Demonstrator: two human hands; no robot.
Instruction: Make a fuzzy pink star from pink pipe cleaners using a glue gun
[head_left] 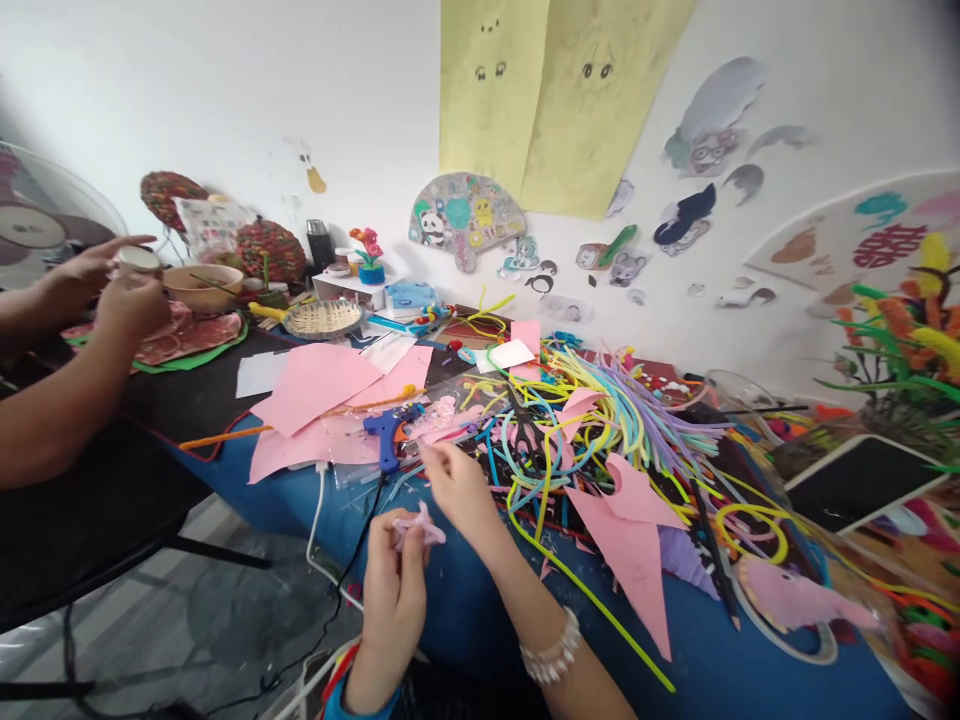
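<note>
My left hand [397, 570] pinches a small pale-pink star-shaped piece [420, 530] between thumb and fingers, above the front edge of the blue table cover. My right hand [461, 490] reaches forward with its fingertips together at a pile of small pink bits [444, 415] on clear plastic. Whatever is between those fingertips is too small or hidden to make out. Just left of it lies a blue glue gun [387, 440] with an orange part. Behind my right hand, black-handled scissors [525, 430] rest among tangled pipe cleaners [615, 400].
Pink sheets [322, 385] and a cut pink piece [630, 560] lie on the blue cover [465, 620]. A white cable [319, 530] hangs over the front edge. At right are a dark-screened tablet [866, 482] and a pink plush shape [802, 595]. Another person's hands [139, 290] hold a round lid at left.
</note>
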